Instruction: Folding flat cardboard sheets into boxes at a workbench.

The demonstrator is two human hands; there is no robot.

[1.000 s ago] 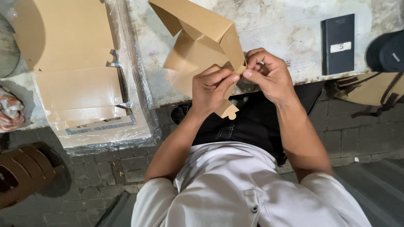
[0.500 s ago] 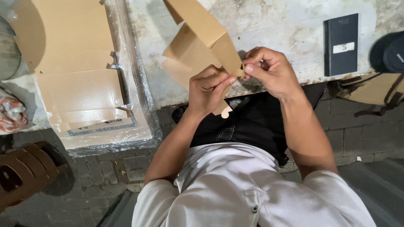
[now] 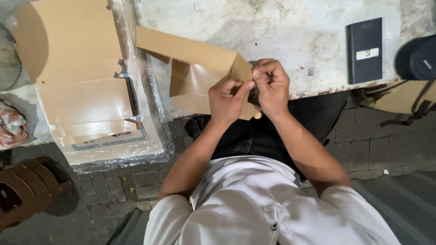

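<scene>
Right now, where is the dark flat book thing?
In the head view the dark flat case lies on the pale worn tabletop at upper right, right of both hands and just left of the black cap.

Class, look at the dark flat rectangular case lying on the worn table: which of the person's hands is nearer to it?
The right hand. It pinches the cardboard box piece on the side toward the dark case, which lies further right. The left hand grips the cardboard beyond it, farther away.
</scene>
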